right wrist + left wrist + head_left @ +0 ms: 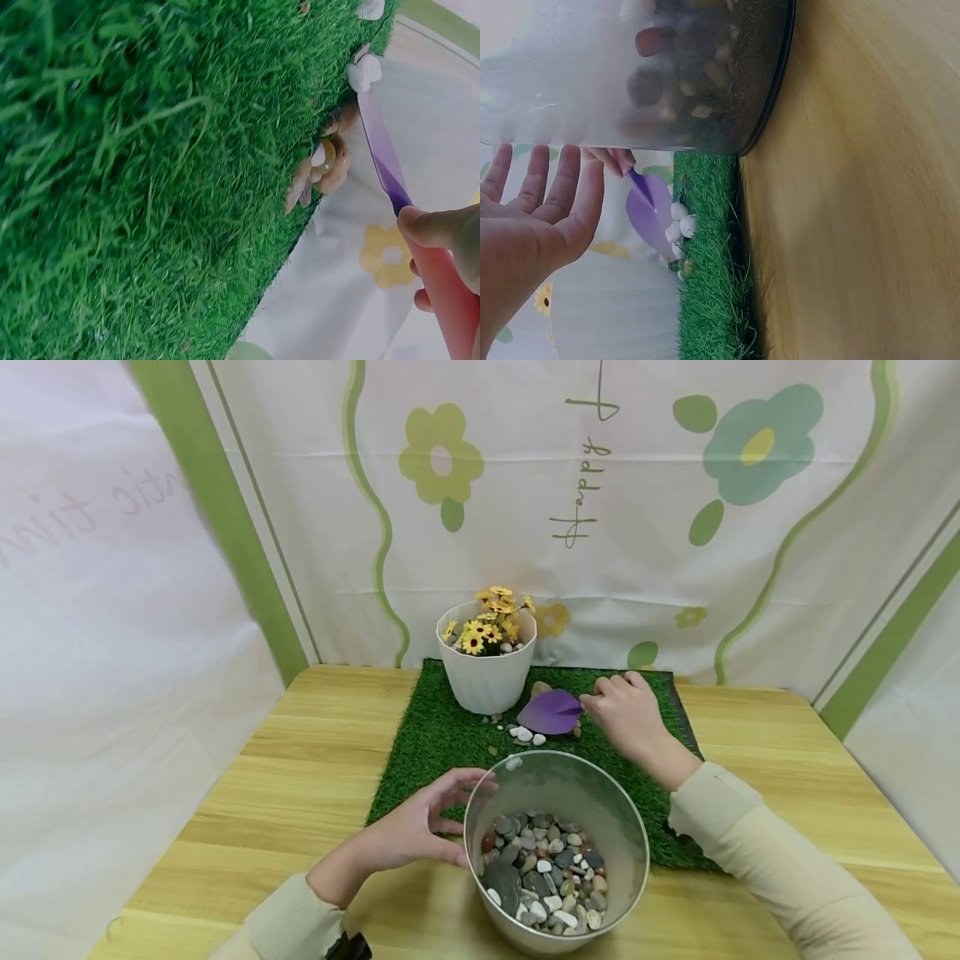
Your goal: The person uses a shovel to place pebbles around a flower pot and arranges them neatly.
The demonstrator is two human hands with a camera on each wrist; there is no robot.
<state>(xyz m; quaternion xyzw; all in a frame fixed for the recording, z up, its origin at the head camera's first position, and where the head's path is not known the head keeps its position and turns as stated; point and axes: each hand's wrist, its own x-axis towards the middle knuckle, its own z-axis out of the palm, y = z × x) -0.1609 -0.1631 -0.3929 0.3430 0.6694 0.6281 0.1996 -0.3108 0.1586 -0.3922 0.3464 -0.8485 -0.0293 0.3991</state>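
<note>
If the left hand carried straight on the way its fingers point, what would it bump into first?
The left hand would probably meet the side of the clear bucket first. Its fingertips look very close already; whether they touch is unclear.

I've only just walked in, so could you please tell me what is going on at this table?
A person's right hand grips a purple trowel by its pinkish-red handle, the blade at some loose stones on the artificial grass mat. The left hand is beside a clear bucket of mixed pebbles, its fingers loosely extended. Behind the bucket, a white planter with yellow artificial-looking flowers stands upright on the mat.
</note>
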